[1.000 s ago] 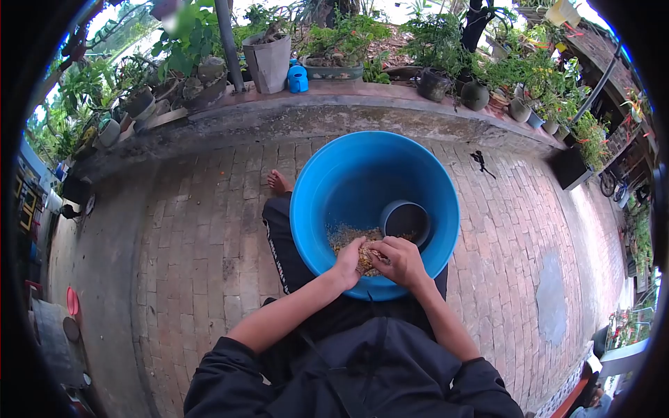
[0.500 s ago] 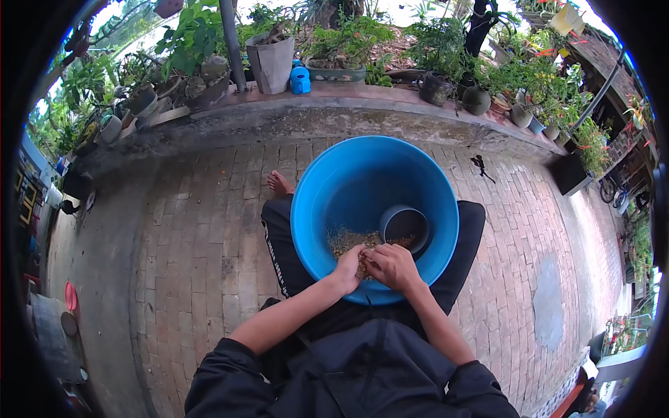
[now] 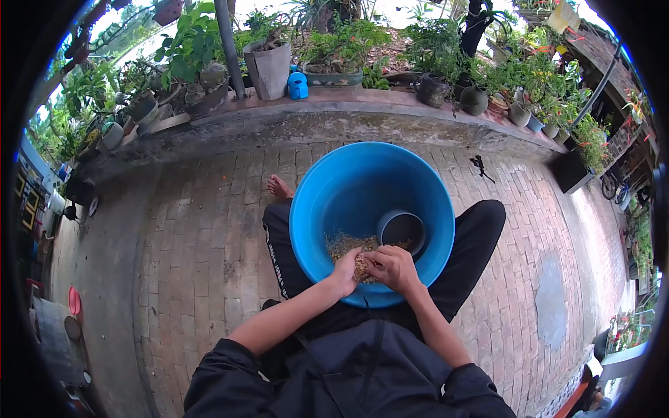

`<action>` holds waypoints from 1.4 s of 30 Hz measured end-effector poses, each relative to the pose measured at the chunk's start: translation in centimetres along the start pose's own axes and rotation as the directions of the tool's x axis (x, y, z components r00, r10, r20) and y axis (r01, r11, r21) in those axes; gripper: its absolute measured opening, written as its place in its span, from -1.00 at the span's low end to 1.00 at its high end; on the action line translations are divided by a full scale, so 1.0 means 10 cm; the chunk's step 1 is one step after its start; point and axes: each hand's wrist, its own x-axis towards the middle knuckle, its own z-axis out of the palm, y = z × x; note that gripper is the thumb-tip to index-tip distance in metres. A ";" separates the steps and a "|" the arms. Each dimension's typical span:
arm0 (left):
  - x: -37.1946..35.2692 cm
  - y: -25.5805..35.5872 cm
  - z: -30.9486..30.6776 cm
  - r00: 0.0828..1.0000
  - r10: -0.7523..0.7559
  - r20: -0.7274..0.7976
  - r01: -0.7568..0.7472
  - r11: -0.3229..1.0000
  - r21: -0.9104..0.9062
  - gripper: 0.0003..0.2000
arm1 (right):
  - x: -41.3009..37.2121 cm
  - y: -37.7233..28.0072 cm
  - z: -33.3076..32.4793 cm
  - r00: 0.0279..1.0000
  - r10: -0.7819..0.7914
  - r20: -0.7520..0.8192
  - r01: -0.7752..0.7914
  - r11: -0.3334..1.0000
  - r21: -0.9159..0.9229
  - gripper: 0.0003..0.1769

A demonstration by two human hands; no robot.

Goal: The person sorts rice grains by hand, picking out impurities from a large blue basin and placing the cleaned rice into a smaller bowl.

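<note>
A large blue plastic tub (image 3: 310,202) stands between my bent legs. Loose tan bits (image 3: 339,245), like grain or husks, cover part of its bottom. A round grey container (image 3: 420,233) with a dark inside rests in the tub at the right. My left hand (image 3: 345,269) is cupped over the tub's near side, curled around a handful of small tan and reddish pieces (image 3: 360,267). Right beside it, my right hand (image 3: 394,268) has its fingers pinched together at that handful. What those fingertips hold is too small to make out.
Brick paving (image 3: 188,258) surrounds me. Ahead runs a low wall (image 3: 237,129) with potted plants and a small blue watering can (image 3: 297,86) on it. A small black tripod-like object (image 3: 481,167) lies to the right. My bare foot (image 3: 279,187) shows beside the tub.
My right knee has shifted outward to the right. The tub appears slightly lower and further left in view. Both hands stay together over the tub, with small finger movements.
</note>
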 end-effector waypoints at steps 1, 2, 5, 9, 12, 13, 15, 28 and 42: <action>-0.01 0.00 0.00 1.000 -0.005 0.000 0.005 1.000 0.006 -0.74 | 0.00 -0.02 -0.03 0.999 0.046 -0.028 -0.046 0.999 0.019 -0.88; -0.01 0.01 0.00 1.000 0.000 -0.008 0.000 1.000 -0.006 -0.72 | 0.00 -0.03 -0.05 0.998 0.053 -0.033 -0.052 0.999 0.016 -0.88; 0.00 0.02 0.02 1.000 0.004 0.027 -0.003 1.000 -0.021 -0.63 | -0.02 -0.04 -0.11 0.977 0.182 -0.113 -0.170 0.980 0.106 -0.93; -0.02 0.06 -0.03 0.992 -0.017 0.127 0.023 0.999 -0.046 -0.57 | -0.05 0.04 -0.12 0.832 0.454 -0.319 -0.441 0.890 0.117 -0.94; -0.02 0.09 0.02 0.995 -0.014 0.094 0.016 1.000 -0.026 -0.55 | -0.05 0.13 -0.13 0.780 0.507 -0.366 -0.523 0.850 0.063 -0.94; 0.01 0.10 0.02 0.996 -0.011 0.093 0.013 1.000 -0.023 -0.55 | -0.03 0.14 -0.15 0.752 0.546 -0.369 -0.543 0.831 0.122 -0.93; 0.02 0.14 0.04 0.991 -0.001 0.137 0.008 0.999 -0.051 -0.55 | -0.02 0.14 -0.18 0.713 0.597 -0.368 -0.568 0.799 0.195 -0.92; 0.00 0.20 0.09 0.994 -0.003 0.109 0.021 0.985 -0.170 -0.55 | -0.02 0.01 -0.15 0.847 0.434 -0.308 -0.355 0.891 0.282 -0.91; -0.06 0.25 0.13 0.992 0.012 0.123 -0.001 0.995 -0.095 -0.55 | -0.03 -0.08 -0.08 0.997 -0.032 0.071 0.033 0.999 -0.020 -0.75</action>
